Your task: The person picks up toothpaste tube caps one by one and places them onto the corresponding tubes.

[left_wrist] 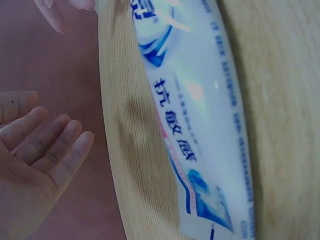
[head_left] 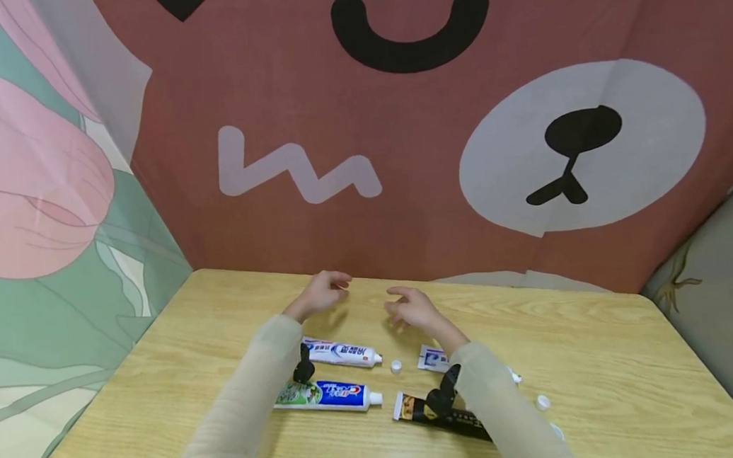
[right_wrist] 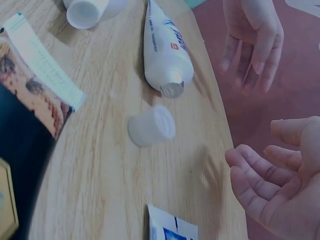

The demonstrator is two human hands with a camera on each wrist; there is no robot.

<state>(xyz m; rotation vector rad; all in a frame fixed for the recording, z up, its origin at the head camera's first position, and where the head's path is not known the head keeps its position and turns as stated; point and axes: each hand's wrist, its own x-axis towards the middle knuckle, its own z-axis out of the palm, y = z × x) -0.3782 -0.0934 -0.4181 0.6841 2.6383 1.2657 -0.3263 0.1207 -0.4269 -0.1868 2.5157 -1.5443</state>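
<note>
the left hand (head_left: 325,291) and right hand (head_left: 415,307) hover apart over the far side of the wooden counter (head_left: 331,455), fingers relaxed, loosely bent and gripping nothing. nearest the left hand lies a white toothpaste tube (head_left: 343,352), a small white cap (head_left: 396,366) just beside its nozzle. a blue-and-green tube (head_left: 340,395) lies nearer the person. by the right sleeve (head_left: 502,400), which partly hides them, lie a white-and-blue tube (head_left: 433,358) and a black tube (head_left: 468,425).

Glossy plastic tubes (head_left: 343,353), smooth plastic caps (right_wrist: 150,127), shiny wood-grain tabletop (head_left: 331,451), matt cloth backdrop (head_left: 416,211)
</note>
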